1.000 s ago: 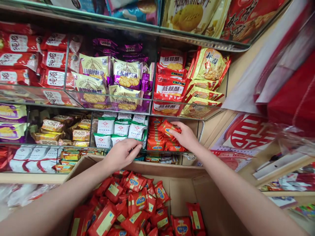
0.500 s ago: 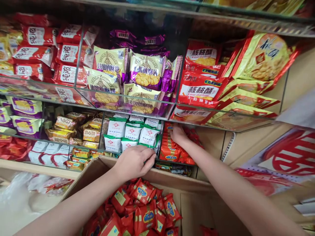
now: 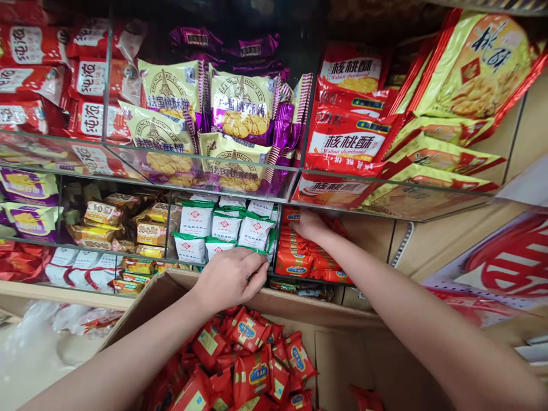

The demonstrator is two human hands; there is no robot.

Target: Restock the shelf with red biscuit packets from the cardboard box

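My right hand [image 3: 311, 225] reaches into a lower shelf compartment stacked with small red snack packets [image 3: 294, 265]. It lies against the upper packets; its fingertips are hidden among them, so its grip does not show. My left hand [image 3: 231, 277] is above the near rim of the shelf side of a cardboard box [image 3: 319, 307], in front of white-and-green packets [image 3: 225, 227]. Its fingers are curled in, and whatever they hold, if anything, is hidden. Below, a heap of matching red packets [image 3: 252, 371] lies loose inside the box.
Overhead, a glass-fronted shelf holds French biscuit packs [image 3: 244, 105], red walnut shortbread packs [image 3: 349, 140] and yellow-red packs [image 3: 488, 68]. Brown-and-gold snacks [image 3: 105, 214] fill a compartment at left. Clear plastic bags [image 3: 38, 325] lie left of the box.
The view has come slightly closer to the shelves. Both hands keep nearly the same places, the right one still among the red packets, the left one still curled.
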